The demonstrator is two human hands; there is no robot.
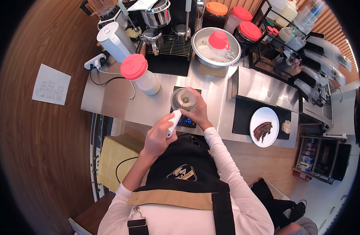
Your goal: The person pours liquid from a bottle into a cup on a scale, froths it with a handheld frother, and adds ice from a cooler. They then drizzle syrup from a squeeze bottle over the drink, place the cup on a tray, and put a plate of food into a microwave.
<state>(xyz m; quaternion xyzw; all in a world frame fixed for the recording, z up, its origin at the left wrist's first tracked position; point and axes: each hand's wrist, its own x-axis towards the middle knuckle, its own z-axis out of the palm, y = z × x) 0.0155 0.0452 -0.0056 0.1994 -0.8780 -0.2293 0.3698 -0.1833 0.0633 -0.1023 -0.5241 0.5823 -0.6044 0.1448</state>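
Observation:
In my left hand [158, 138] is a white handheld milk frother [173, 124], fingers wrapped round its handle. The frother's thin shaft slants down into a clear cup [174, 102], which holds a pale, creamy liquid [186, 98]. My right hand [198, 109] curves round the right side of that cup, gripping it. Behind the cup lies a black digital scale [189, 122] with a lit blue display; whether the cup rests on it or is lifted, I cannot tell. To the upper left stands a tall jar of whitish contents with a pink lid [134, 67].
An espresso machine [176, 49], a white kettle [116, 41] and a steel bowl with a pink cup [218, 39] line the back. At right, a white plate [258, 135] with dark food lies on a black mat. The steel counter [121, 103] ends before my apron.

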